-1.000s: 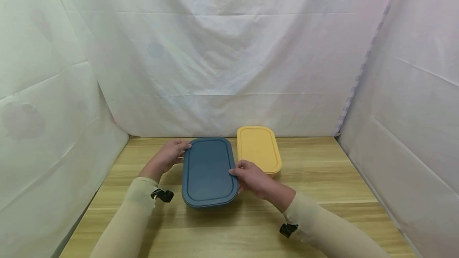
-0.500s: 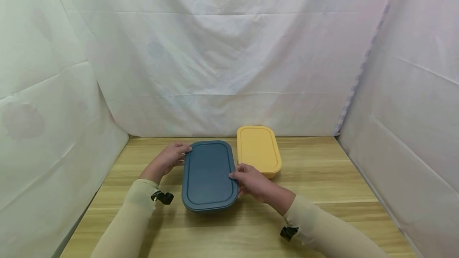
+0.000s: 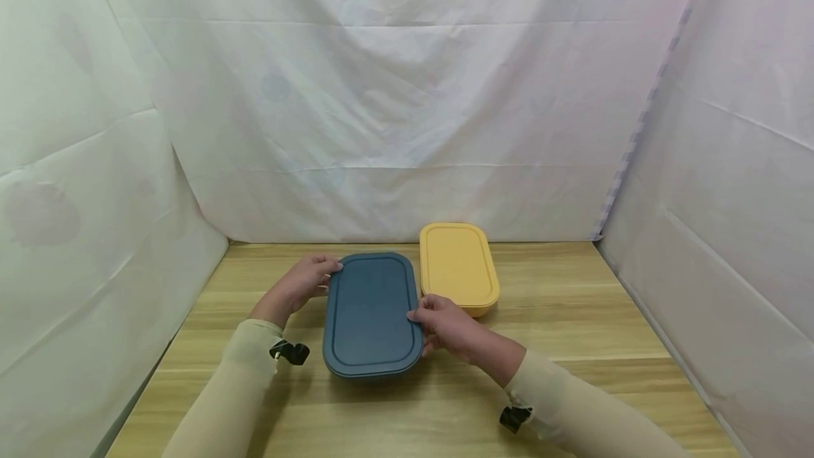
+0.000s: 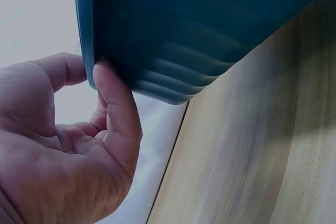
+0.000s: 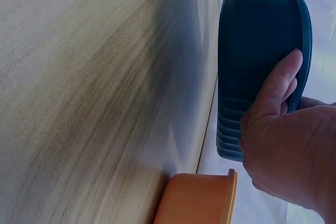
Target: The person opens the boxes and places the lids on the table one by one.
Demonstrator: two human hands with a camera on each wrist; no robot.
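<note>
A dark blue lidded food container (image 3: 372, 313) is held level between both hands, close over the wooden table. My left hand (image 3: 304, 281) pinches the lid rim at its far left corner, thumb on top and fingertips underneath. On the right side, my right hand (image 3: 448, 324) grips the rim, thumb on the lid and fingers below it. The left wrist view shows the ridged underside corner (image 4: 178, 80) beside the bent fingers (image 4: 118, 98). In the right wrist view the container's side wall (image 5: 257, 30) stands apart from the tabletop, with its shadow on the wood.
A yellow lidded container (image 3: 458, 263) stands at the back, just right of the blue one and beyond my right hand. White cloth (image 3: 394, 104) hangs behind the wooden table (image 3: 572, 316) and on both sides.
The blue container has come slightly toward me, away from the back cloth, and my right hand with it. Both hands keep their hold on the rim. The yellow container has stayed put.
</note>
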